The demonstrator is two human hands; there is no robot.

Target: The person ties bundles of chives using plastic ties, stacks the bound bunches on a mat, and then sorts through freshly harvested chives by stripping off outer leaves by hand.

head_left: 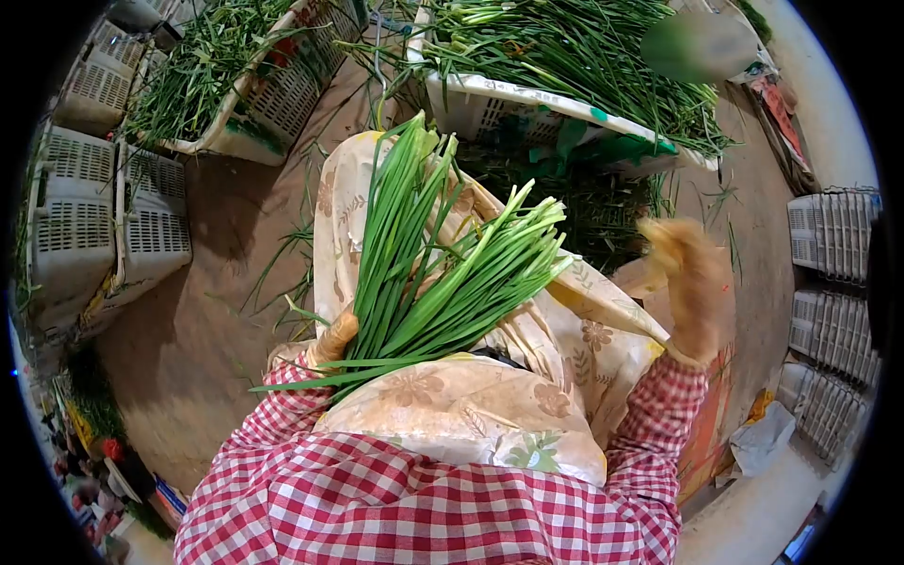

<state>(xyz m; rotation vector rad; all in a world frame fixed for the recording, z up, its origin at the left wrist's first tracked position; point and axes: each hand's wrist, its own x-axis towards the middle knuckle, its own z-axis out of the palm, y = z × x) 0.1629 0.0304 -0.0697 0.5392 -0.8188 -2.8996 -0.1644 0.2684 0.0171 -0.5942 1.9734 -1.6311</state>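
Observation:
A bunch of garlic chives [414, 273], long flat green leaves with pale stem ends, lies across my lap in two fanned parts. My left hand [336, 337], in a tan glove, is closed around the leaf end of the bunch; most of its fingers are hidden beneath the leaves. Out to the right, apart from the chives, my right hand [683, 282] is raised and smeared by motion, also gloved. Its fingers are too blurred to read. Under the bunch spreads a cream flowered apron [603, 348] over my knees.
A white crate [565, 105] heaped with chives stands just ahead, loose leaves below it. Another crate [282, 94] of greens is at upper left. Stacked crates [75, 207] line the left; more crates [829, 235] stand at right. A plastic bag [763, 438] lies lower right.

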